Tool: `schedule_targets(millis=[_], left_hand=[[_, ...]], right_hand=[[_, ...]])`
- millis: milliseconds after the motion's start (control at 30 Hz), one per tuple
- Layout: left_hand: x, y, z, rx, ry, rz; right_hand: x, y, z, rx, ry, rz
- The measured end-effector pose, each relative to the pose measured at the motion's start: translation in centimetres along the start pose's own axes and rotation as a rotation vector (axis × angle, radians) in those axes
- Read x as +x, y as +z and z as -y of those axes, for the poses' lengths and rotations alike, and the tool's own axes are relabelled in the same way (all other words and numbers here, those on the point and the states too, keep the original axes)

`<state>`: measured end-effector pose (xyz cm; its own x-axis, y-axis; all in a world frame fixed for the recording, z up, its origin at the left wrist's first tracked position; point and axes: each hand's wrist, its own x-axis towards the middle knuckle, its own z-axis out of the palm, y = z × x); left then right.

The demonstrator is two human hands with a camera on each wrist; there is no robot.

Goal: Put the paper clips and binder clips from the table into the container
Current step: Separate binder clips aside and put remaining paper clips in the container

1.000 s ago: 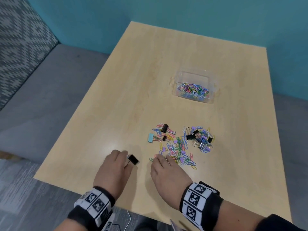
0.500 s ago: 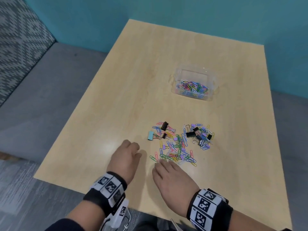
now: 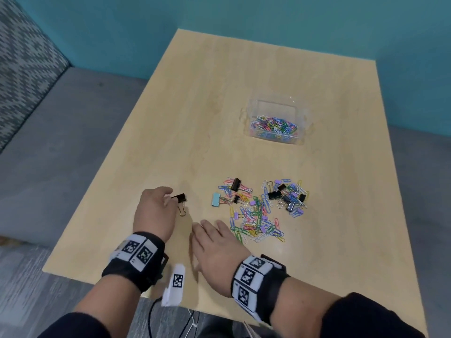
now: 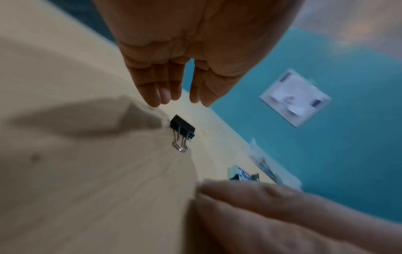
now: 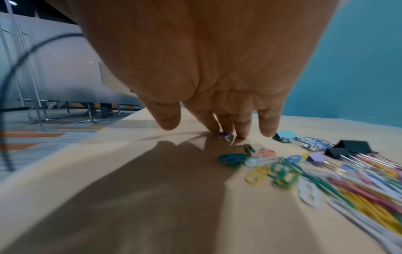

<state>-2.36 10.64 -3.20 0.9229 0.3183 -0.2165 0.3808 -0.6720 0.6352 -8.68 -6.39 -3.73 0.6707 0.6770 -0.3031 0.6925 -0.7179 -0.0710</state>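
Your head camera looks forward and down from above the near edge of the tabletop (image 3: 170,118), taking in the whole surface up to the teal wall (image 3: 244,15) at its far edge. Your left wrist camera sits close under the left hand (image 4: 195,43), tilted, facing along the fingers across the tabletop toward that same wall; it is blurred, so the far objects are hard to make out. Your right wrist camera rides very low under the right hand (image 5: 206,68), skimming the surface. Both wrist views share with the head view the stretch of tabletop near the front edge.
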Motion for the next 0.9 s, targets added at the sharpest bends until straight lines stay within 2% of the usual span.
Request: schedule_targets(millis=[100,233,300,400,467,633,733,800,900], left_hand=[[-2.3,-0.1,-0.9,0.140,0.367,-0.006],[-5.0,2.9,-2.0,0.388,0.743,0.213],[-4.7,4.4,-2.5,0.513,0.833,0.301],[-3.6,5.4,-2.6,0.589,0.803,0.356],[-3.4,5.3,-2.5,0.624,0.774,0.354],[-3.6,4.4,-1.5,0.611,0.759,0.303],[-2.6,4.4,-1.4,0.613,0.700,0.241],[-1.6,4.3,-1.7,0.627,0.673,0.229],[-0.8,4.2,-2.1,0.676,0.703,0.246]], right_hand=[[-2.8,0.8,-1.4,-0.019,0.012,0.073],[-6.1,1.5,-3.5,-0.024,0.002,0.065],[-6.2,1.2,-3.9,-0.015,0.022,0.027],[-4.9,1.0,-3.9,0.017,0.095,-0.042],[-4.4,1.1,-3.7,0.026,0.124,-0.039],[-6.0,1.9,-3.8,0.017,0.088,-0.026],[-7.1,2.0,-4.3,-0.017,0.073,-0.016],[-6.9,1.7,-4.5,-0.017,0.082,-0.035],[-5.2,0.9,-4.1,0.015,0.097,-0.078]])
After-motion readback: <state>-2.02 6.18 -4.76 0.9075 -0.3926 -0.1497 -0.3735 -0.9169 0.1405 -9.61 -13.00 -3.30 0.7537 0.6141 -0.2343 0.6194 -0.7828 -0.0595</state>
